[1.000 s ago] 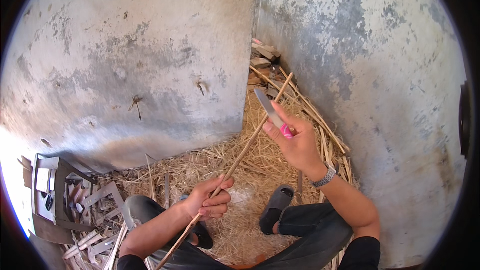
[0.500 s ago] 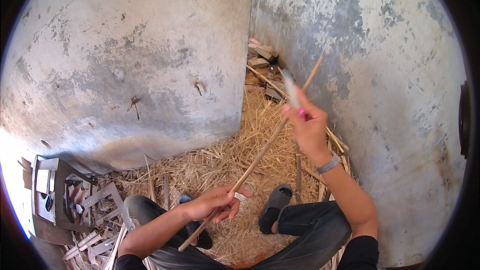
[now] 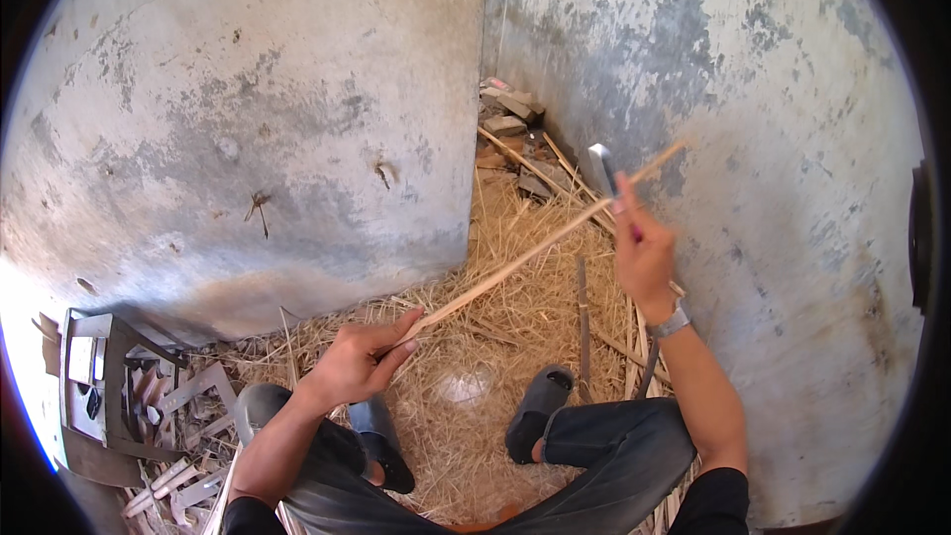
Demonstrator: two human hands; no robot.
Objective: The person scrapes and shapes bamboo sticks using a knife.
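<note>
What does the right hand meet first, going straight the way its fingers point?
Past the knife and stick at its fingers, the right hand would likely meet the wall at right first; depth is unclear.

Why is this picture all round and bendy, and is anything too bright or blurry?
In the head view, the wide fisheye lens makes a round picture with black corners and bends straight edges near the rim; in the head view too, the far left edge is washed out white, the tip of the knife glints, and the stick blurs at its far end, probably from moving.
</note>
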